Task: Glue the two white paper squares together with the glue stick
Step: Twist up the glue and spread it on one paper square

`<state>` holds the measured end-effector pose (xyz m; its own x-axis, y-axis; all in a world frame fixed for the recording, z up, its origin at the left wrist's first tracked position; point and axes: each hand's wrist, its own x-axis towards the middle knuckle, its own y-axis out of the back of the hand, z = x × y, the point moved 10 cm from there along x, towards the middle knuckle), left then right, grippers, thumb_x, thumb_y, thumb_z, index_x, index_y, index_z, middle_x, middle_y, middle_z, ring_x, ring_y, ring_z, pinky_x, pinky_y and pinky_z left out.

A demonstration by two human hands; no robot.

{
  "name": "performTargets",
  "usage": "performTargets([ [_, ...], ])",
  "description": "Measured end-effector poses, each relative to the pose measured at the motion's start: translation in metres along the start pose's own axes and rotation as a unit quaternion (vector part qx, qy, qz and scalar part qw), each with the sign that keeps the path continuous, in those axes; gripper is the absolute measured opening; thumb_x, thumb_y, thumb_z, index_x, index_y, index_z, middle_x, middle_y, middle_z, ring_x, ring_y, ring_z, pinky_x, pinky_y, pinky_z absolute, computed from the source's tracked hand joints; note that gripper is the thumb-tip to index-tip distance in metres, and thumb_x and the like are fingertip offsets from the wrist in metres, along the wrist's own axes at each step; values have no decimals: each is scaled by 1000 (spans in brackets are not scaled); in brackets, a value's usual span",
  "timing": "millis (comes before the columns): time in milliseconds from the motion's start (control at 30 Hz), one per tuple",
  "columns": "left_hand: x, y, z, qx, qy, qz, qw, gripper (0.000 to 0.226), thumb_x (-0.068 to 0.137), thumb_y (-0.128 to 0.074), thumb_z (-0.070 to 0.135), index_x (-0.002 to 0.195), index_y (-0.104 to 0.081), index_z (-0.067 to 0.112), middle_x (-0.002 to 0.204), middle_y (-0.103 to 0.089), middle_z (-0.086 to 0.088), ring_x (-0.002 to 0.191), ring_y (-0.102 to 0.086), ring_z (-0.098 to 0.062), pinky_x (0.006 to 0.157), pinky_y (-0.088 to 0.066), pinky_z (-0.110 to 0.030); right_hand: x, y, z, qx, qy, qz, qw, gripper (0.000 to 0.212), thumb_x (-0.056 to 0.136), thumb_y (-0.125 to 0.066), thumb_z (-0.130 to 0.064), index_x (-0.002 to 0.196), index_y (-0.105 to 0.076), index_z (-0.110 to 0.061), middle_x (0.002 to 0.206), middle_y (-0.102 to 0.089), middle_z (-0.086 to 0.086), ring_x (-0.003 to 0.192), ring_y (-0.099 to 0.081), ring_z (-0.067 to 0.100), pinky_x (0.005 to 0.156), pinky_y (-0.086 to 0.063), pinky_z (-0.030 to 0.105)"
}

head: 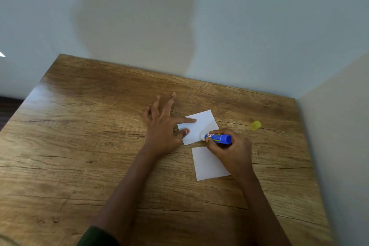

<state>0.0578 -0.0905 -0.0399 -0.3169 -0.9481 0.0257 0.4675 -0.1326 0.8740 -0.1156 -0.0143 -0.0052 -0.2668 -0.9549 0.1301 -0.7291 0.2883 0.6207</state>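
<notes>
A: While the glue stick [218, 138] worked the near edge of the far square [199, 126], why was the left hand [161, 132] splayed out like that?

B: To pin the sheet. Index finger and thumb pressed on its left part; the other fingers were spread wide on the bare tabletop [89, 146], holding nothing. Judged: thin paper would drag with a tacky tip unless anchored, and the pinning digits sat clear of the tip's stretch.

A: And the right hand [231, 150]?

B: Closed around the blue barrel, tip pointing left and meeting the sheet at its near right part. Held low, almost flat to the paper. Whether glue showed on the surface, I could not tell.

A: Second square [209, 166]?

B: Lay flat just nearer the person, close to the first but apart, partly under the right hand. Judged: kept close so it could be laid on quickly once the glue was spread.

A: The yellow cap [255, 125]?

B: Off the stick, on its side, set well to the right of the sheets, out of the working area.

A: Stage?

B: Judged: gluing step in hand; joining not yet done.
</notes>
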Motion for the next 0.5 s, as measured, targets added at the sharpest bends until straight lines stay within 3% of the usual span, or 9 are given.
performTargets([
  [133,1,-1,0,-1,0,3,1000,34,78,-62,47,109,-57,58,159,-3,10,144,12,-27,111,7,-53,3,12,7,-22,-10,22,999,10,72,-78,-18,78,-70,-17,60,-60,-12,53,-55,8,53,-42,9],
  [267,1,-2,-1,-4,0,2,1000,34,78,-62,48,109,-57,59,159,-2,11,144,13,-26,111,7,-53,6,21,16,-42,-18,41,998,12,72,-78,-21,75,-68,-15,56,-58,-9,49,-51,7,52,-41,12],
  [500,0,0,0,-11,-1,1,1000,33,78,-62,47,109,-57,58,159,-2,11,144,15,-25,111,7,-53,9,33,24,-55,-34,59,996,14,74,-77,-22,77,-69,-12,61,-62,0,55,-55,18,51,-40,18],
])
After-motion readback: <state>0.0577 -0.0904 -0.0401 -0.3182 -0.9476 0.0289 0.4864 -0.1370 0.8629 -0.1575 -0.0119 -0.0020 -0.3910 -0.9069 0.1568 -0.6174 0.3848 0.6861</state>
